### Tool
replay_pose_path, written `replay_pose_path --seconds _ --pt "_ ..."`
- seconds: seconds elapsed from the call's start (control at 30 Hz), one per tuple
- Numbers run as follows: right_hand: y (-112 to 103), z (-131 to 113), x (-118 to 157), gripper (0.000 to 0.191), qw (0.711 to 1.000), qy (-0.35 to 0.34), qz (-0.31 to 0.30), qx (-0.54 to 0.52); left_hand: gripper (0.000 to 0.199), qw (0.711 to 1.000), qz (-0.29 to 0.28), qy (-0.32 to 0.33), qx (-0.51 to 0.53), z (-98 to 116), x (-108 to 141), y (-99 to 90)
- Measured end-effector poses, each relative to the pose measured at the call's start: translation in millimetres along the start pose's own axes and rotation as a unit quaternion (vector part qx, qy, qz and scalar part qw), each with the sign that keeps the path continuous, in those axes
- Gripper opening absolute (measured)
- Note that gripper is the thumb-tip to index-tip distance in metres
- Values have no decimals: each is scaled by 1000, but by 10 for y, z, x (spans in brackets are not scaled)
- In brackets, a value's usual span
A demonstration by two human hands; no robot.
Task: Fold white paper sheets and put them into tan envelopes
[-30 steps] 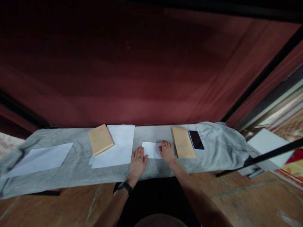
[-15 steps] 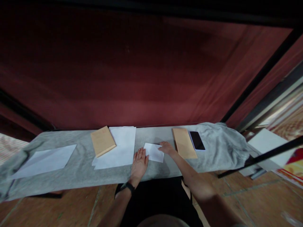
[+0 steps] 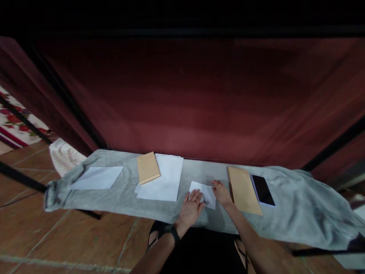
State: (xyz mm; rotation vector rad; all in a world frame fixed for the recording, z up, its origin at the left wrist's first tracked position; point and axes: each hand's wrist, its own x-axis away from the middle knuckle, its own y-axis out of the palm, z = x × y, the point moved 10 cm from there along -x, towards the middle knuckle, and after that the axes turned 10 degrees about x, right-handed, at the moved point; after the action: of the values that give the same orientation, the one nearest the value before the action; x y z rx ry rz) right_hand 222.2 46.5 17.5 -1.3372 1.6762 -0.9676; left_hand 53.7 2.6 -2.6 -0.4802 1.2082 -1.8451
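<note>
A small white sheet of paper [image 3: 210,201], seemingly folded, lies on the grey cloth in front of me. My left hand [image 3: 191,207] rests flat on its left part, fingers stretched out, a dark band on the wrist. At the sheet's upper right edge is my right hand [image 3: 221,193], its fingers bent and the tips drawn together on the paper. Just right of that hand lies a brown envelope [image 3: 244,190]. To the left, larger white sheets [image 3: 168,182] lie in a loose stack, partly covered by a second brown envelope or packet [image 3: 148,168].
A phone [image 3: 262,190] with a dark screen lies beyond the right envelope. Another white sheet [image 3: 98,178] is at the far left. Grey cloth [image 3: 122,198] covers the narrow table, rumpled at the right end. Dark red fabric [image 3: 194,106] hangs behind, between black poles.
The view has turned left, so everything appears further right. My left hand has come further over the small sheet. My right hand stays at its upper right edge.
</note>
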Motion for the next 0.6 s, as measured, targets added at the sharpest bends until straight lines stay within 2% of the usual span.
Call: replay_pose_path --seconds 0.03,0.1,0.17,0.23,0.33,0.43,0.53,0.6 --pt "3 -11 42 40 1000 0 15 10 49 1000 7 -6 -1 -108 15 -75" --pt "89 -90 191 43 999 -17 36 24 49 998 54 -39 -11 -441 36 -390" --pt "189 -292 423 46 991 -78 86 66 49 988 115 -103 -28 -906 69 -823" --pt "357 -448 657 47 981 -113 106 118 49 965 162 -200 -41 -1456 148 -1245" --pt "533 -553 863 50 971 -124 108 174 48 948 179 -260 -46 -2040 253 -1664" --pt "543 -558 892 51 968 -118 108 191 34 951 148 -269 -26 -2349 347 -1785" --pt "508 -540 863 51 970 -115 108 187 27 956 123 -268 2 -2468 435 -1784" --pt "502 -536 856 51 970 -114 105 185 26 952 126 -278 19 -2524 481 -1803"
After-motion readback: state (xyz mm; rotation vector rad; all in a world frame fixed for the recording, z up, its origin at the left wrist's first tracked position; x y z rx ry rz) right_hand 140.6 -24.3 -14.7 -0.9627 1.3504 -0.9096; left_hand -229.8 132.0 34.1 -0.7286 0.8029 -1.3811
